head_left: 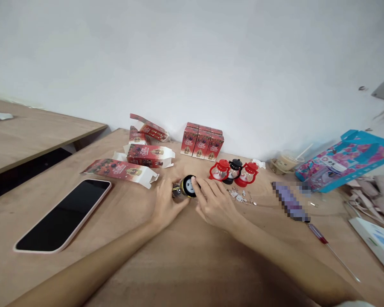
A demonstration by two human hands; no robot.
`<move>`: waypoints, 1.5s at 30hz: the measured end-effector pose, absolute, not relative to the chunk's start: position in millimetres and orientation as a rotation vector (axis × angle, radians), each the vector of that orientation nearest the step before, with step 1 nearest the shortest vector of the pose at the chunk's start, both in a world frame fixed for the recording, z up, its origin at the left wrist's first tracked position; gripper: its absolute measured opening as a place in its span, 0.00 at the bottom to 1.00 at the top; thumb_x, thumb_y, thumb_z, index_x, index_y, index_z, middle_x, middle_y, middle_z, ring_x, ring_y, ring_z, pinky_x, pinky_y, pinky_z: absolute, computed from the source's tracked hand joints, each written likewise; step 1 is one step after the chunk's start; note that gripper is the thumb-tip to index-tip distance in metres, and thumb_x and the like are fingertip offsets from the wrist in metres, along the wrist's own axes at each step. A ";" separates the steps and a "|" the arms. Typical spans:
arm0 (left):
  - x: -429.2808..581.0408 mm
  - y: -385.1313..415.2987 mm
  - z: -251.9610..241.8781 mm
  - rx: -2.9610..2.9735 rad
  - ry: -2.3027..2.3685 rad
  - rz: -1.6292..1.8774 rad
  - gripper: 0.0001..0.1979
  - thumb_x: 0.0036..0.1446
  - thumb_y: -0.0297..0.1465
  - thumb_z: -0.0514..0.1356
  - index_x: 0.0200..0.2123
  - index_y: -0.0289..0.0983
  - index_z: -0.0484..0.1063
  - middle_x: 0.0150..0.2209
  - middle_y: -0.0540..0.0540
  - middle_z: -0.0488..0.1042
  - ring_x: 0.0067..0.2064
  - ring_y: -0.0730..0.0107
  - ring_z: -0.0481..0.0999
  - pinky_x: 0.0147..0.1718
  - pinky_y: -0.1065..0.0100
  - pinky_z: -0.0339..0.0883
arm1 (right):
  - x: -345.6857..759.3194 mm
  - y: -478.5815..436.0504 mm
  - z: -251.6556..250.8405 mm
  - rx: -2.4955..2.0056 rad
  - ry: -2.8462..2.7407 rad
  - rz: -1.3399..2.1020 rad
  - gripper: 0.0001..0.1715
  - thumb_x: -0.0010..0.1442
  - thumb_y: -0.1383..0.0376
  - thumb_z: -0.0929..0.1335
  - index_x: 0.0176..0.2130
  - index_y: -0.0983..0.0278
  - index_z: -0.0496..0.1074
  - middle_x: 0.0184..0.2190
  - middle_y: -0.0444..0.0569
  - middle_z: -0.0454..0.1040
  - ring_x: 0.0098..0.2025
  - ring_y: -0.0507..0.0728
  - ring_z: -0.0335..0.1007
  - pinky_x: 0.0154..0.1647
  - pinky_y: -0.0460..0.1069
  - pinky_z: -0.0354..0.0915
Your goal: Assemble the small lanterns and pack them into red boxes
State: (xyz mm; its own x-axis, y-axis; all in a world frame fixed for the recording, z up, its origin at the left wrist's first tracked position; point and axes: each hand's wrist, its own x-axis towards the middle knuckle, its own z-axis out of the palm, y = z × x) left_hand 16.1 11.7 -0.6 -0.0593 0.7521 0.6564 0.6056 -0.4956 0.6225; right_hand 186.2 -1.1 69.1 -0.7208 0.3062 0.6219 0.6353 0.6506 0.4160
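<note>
A small black lantern with gold trim lies on its side over the table, its round base turned towards me. My left hand is closed around its glass body. The fingers of my right hand press on the rim and face of the base; whether they pinch something small there I cannot make out. Just right of my right hand stand two red lanterns with a black lantern between them. Several small metal and white pieces lie in front of these.
Opened red boxes lie at the left behind a phone. Closed red boxes stand against the wall. On the right are a drink cup, a blue floral bag, a screwdriver and a white box.
</note>
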 end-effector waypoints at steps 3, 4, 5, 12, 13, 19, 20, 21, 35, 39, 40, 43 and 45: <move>16.2 13.1 0.3 2.021 1.483 1.597 0.21 0.46 0.31 0.64 0.46 0.38 0.64 0.42 0.45 0.72 0.43 0.58 0.72 0.42 0.59 0.63 | 189.5 0.3 70.8 -0.755 -2.406 -0.709 0.27 0.56 0.72 0.60 0.56 0.77 0.64 0.46 0.63 0.71 0.45 0.63 0.65 0.45 0.57 0.65; 16.2 13.2 1.0 2.014 1.478 1.591 0.21 0.47 0.31 0.64 0.45 0.37 0.64 0.42 0.45 0.72 0.43 0.59 0.72 0.42 0.59 0.63 | 191.9 1.2 72.4 -0.751 -2.395 -0.614 0.28 0.57 0.72 0.59 0.57 0.75 0.62 0.47 0.62 0.70 0.45 0.62 0.65 0.46 0.57 0.65; 16.1 13.0 1.7 2.014 1.481 1.582 0.21 0.47 0.31 0.64 0.45 0.37 0.64 0.42 0.45 0.73 0.43 0.59 0.72 0.42 0.60 0.63 | 194.8 2.1 74.2 -0.762 -2.365 -0.498 0.28 0.58 0.72 0.59 0.58 0.73 0.61 0.47 0.61 0.69 0.47 0.62 0.65 0.47 0.56 0.65; 14.9 2.7 10.6 2.269 1.586 1.371 0.21 0.48 0.32 0.64 0.47 0.40 0.67 0.44 0.45 0.75 0.45 0.58 0.70 0.41 0.60 0.57 | 207.3 -0.5 79.4 -0.922 -2.285 0.304 0.36 0.58 0.57 0.67 0.61 0.61 0.54 0.55 0.56 0.64 0.54 0.60 0.64 0.53 0.55 0.64; 15.2 0.7 12.3 2.336 1.589 1.350 0.21 0.49 0.31 0.64 0.48 0.41 0.67 0.45 0.45 0.75 0.45 0.58 0.70 0.41 0.60 0.56 | 206.7 -1.7 78.0 -0.914 -2.317 0.354 0.36 0.56 0.56 0.69 0.60 0.60 0.57 0.55 0.55 0.65 0.54 0.61 0.64 0.54 0.56 0.63; 15.7 0.6 13.7 2.432 1.638 1.649 0.33 0.51 0.35 0.65 0.58 0.45 0.55 0.55 0.40 0.66 0.53 0.54 0.65 0.49 0.55 0.52 | 206.8 3.5 62.4 -1.043 -1.865 0.868 0.22 0.48 0.61 0.71 0.44 0.62 0.70 0.38 0.47 0.74 0.39 0.57 0.70 0.42 0.52 0.66; 15.1 2.8 12.8 2.355 1.664 1.770 0.37 0.50 0.38 0.65 0.60 0.42 0.52 0.56 0.37 0.63 0.55 0.53 0.64 0.50 0.54 0.53 | 209.5 7.2 59.2 -1.032 -1.662 1.034 0.19 0.48 0.60 0.71 0.41 0.62 0.70 0.35 0.46 0.73 0.36 0.55 0.70 0.37 0.50 0.67; 14.4 5.1 12.0 2.275 1.691 1.861 0.38 0.49 0.40 0.65 0.60 0.40 0.51 0.56 0.36 0.61 0.55 0.52 0.63 0.49 0.54 0.54 | 213.0 11.3 55.8 -0.998 -1.439 1.193 0.17 0.48 0.58 0.70 0.38 0.63 0.71 0.33 0.45 0.73 0.33 0.54 0.69 0.32 0.49 0.67; 45.8 22.8 26.2 2.907 1.409 0.289 0.10 0.62 0.28 0.51 0.35 0.34 0.71 0.39 0.39 0.74 0.46 0.55 0.68 0.43 0.54 0.56 | 242.2 16.1 4.3 -0.551 -0.526 1.817 0.09 0.50 0.61 0.68 0.32 0.63 0.70 0.30 0.48 0.76 0.30 0.55 0.71 0.28 0.48 0.69; 39.9 21.3 30.5 2.788 1.491 0.418 0.08 0.59 0.23 0.48 0.33 0.34 0.66 0.33 0.39 0.72 0.38 0.59 0.71 0.36 0.62 0.60 | 235.9 12.6 6.2 -0.568 -0.390 1.724 0.07 0.48 0.62 0.69 0.31 0.62 0.71 0.30 0.45 0.76 0.31 0.54 0.71 0.27 0.47 0.68; 37.0 21.2 35.3 2.655 1.532 0.543 0.07 0.59 0.23 0.48 0.32 0.35 0.64 0.30 0.42 0.70 0.34 0.62 0.70 0.33 0.64 0.60 | 234.4 11.8 7.7 -0.578 -0.351 1.687 0.07 0.49 0.62 0.70 0.31 0.62 0.71 0.30 0.44 0.76 0.31 0.53 0.71 0.27 0.46 0.68; 28.8 23.2 58.4 2.062 1.514 0.994 0.06 0.61 0.30 0.47 0.31 0.38 0.57 0.23 0.52 0.61 0.24 0.72 0.63 0.25 0.70 0.56 | 229.9 8.6 12.2 -0.639 -0.307 1.595 0.09 0.48 0.61 0.72 0.31 0.61 0.71 0.30 0.42 0.76 0.31 0.51 0.70 0.25 0.44 0.65; 25.7 25.1 76.7 1.628 1.325 1.129 0.09 0.61 0.35 0.47 0.28 0.39 0.54 0.20 0.57 0.52 0.18 0.78 0.53 0.19 0.75 0.49 | 226.9 5.8 13.9 -0.681 -0.370 1.554 0.12 0.46 0.61 0.74 0.30 0.61 0.70 0.29 0.41 0.75 0.30 0.50 0.68 0.24 0.43 0.63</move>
State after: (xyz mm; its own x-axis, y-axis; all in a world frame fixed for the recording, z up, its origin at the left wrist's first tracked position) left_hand 25.7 25.1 76.7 0.0790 0.9812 0.1760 0.3299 -0.1924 0.9242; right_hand 226.9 5.8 13.9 0.0147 0.9799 -0.1988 -0.7851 -0.1118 -0.6091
